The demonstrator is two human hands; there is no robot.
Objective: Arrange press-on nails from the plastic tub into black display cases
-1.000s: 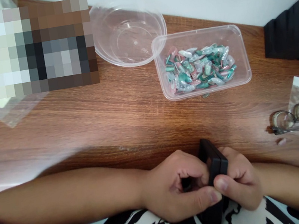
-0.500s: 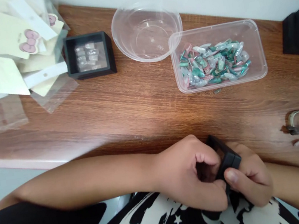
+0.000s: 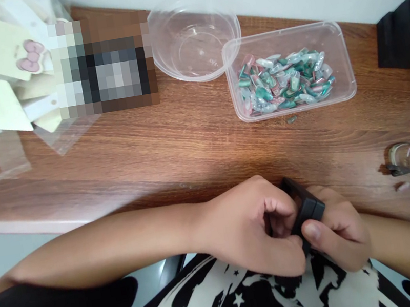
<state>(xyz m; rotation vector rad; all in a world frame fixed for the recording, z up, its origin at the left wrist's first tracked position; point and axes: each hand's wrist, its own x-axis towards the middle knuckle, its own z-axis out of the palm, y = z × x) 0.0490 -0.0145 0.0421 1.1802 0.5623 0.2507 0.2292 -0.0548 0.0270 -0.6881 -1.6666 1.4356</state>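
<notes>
While in two hands [image 3: 251,234] [image 3: 339,230], one black box [image 3: 312,209]

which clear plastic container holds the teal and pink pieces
The rectangular clear plastic container, just right of the round clear plastic bowl; the bowl shows none of those pieces.

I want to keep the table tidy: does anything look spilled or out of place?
Two strays: a small greenish piece on the table just outside the rectangular container, and a pinkish piece near the glasses. They look odd because similar pieces sit inside the container.
</notes>
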